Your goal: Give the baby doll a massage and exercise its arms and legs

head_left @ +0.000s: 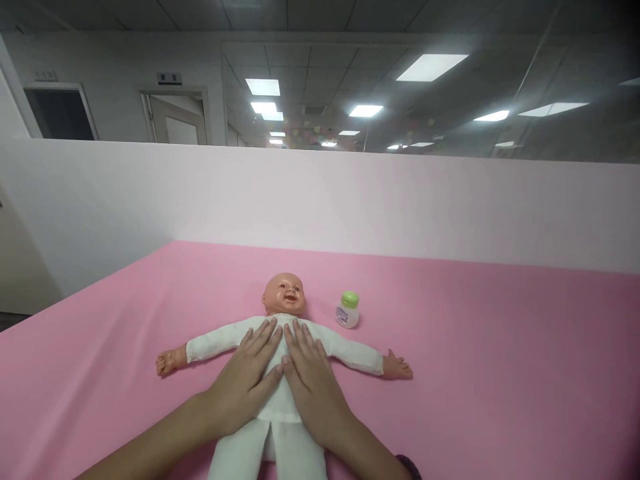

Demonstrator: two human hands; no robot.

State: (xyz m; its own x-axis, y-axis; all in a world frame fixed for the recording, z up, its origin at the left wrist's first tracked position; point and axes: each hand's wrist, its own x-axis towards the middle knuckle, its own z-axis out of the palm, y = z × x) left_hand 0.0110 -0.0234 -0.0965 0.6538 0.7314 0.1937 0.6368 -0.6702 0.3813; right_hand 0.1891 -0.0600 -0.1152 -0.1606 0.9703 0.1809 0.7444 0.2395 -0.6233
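A baby doll (277, 400) with a white cloth body lies face up, its arms stretched out to both sides. My left hand (247, 380) rests flat on the left side of its chest, fingers extended toward the head. On the right side of the chest lies my right hand (313, 377), also flat with its fingers stretched out. The two thumbs come close together over the doll's middle. Beside the doll's head, to the right, a small clear bottle with a green cap (347, 310) stands apart from both hands. The doll's feet are out of view.
A pink cloth (475, 373) covers the table under the doll. Behind it runs a low white partition (320, 200). Beyond that are a glass wall, ceiling lights and a doorway (177, 120). A dark band circles my right wrist.
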